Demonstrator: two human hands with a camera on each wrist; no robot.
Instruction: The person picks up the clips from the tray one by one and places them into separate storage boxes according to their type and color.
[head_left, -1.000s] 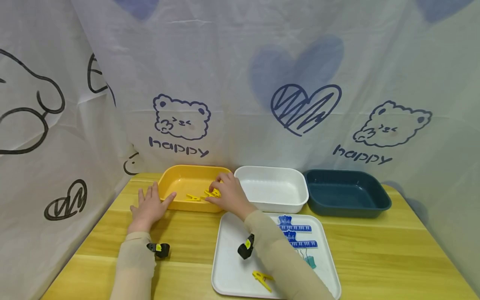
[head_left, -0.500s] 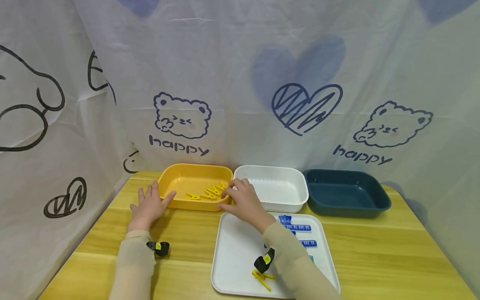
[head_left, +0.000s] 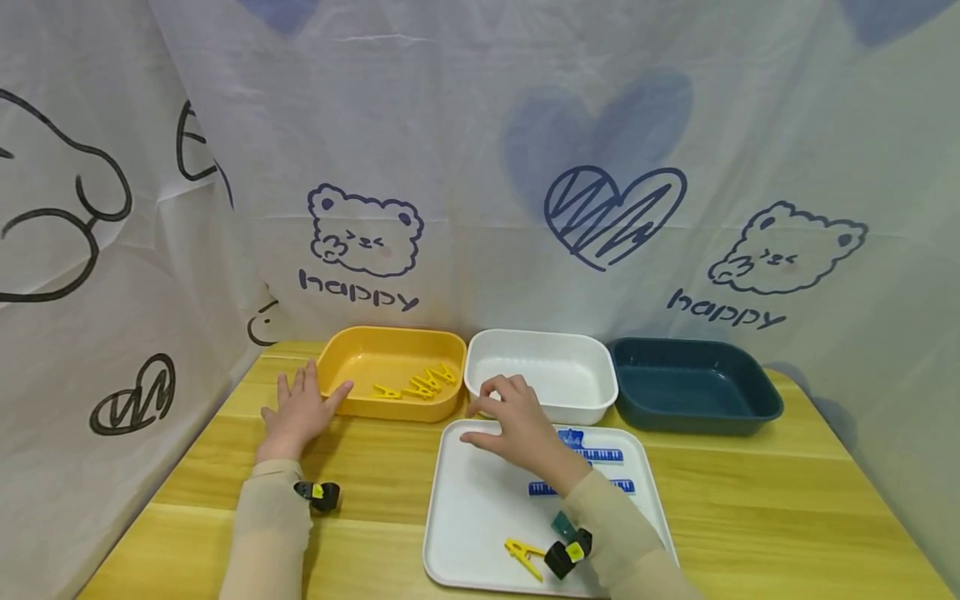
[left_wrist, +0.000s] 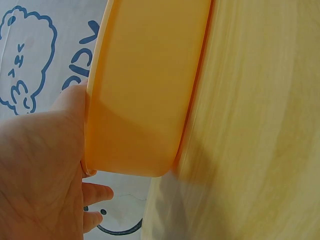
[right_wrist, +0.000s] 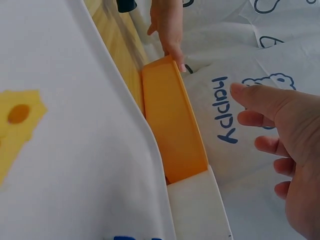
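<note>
With fingers spread, my left hand (head_left: 298, 414) rests on the left end of a yellow bin (head_left: 405, 408); the left wrist view shows the hand at its rim. Several yellow clothespins (head_left: 423, 385) lie inside the bin. My right hand (head_left: 517, 425) hovers over the far part of a white tray (head_left: 468, 517), thumb and fingers apart and loosely bent, holding nothing. On the tray lie another yellow clothespin (head_left: 525, 557), blue clips with a piano-key pattern (head_left: 600, 455) and a teal piece (head_left: 564, 525). The right forearm hides part of these.
A white bin (head_left: 540, 367) and a dark teal bin (head_left: 693, 385) stand to the right of the yellow one, in a row at the back of the wooden table (head_left: 795, 500). Behind them hangs a printed cloth (head_left: 480, 250). Each wrist wears a black strap.
My right hand has let go of a yellow clothespin in the yellow bin and moved right and back over the tray. The left hand has stayed at the bin.
</note>
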